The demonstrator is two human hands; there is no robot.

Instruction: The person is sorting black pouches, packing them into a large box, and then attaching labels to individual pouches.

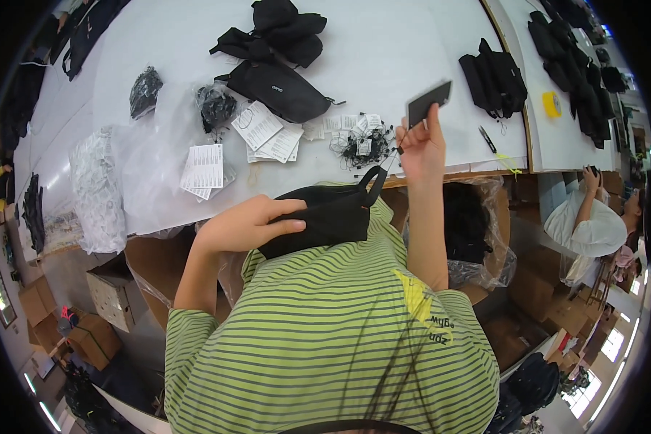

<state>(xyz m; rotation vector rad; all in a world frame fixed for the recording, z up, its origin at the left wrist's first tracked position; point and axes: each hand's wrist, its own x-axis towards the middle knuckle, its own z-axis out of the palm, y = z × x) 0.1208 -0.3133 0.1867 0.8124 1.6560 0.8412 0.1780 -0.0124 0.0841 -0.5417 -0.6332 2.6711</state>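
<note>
My left hand [249,226] grips a black fabric pouch [333,213] close to my body, thumb on its near side. The pouch has a looped strap at its right end. Raised to the right of it, my right hand [421,150] pinches a dark hang tag [428,103]. A thin cord runs from the tag down toward the strap; how it is fastened is too small to make out. Just beyond the pouch lies a tangled pile of black tag cords [365,148]. White printed cards [257,130] and another stack of cards [202,170] rest left of that pile.
Another black pouch [286,90] lies farther back on the white table [398,43]. Clear plastic bags [98,188] cover the left side. Thread snips [487,139] sit near the right edge, below black bags [494,78]. A yellow tape roll [552,105] and a co-worker [589,220] are farther right.
</note>
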